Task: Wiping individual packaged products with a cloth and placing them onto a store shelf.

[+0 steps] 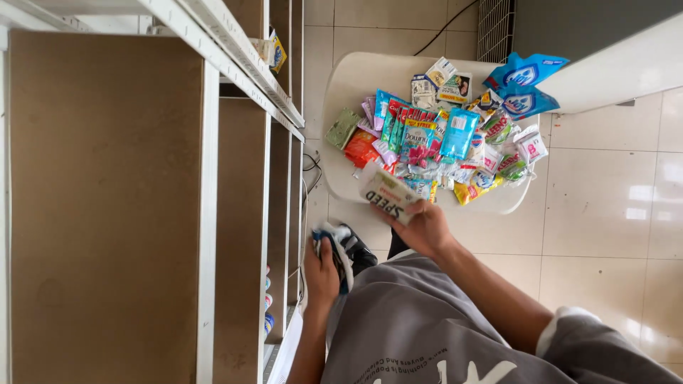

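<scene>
A tall brown shelf unit fills the frame's left, a white surface at upper centre bears heaped sachets — right hand grip closed on a white packet at centre, left hand clutching a blue-and-white pouch

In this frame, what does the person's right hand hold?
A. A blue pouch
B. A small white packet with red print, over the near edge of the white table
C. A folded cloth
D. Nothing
B: the right hand grips a small white packet above the near edge of the white table; the blue pouches lie untouched at the far side.
</scene>
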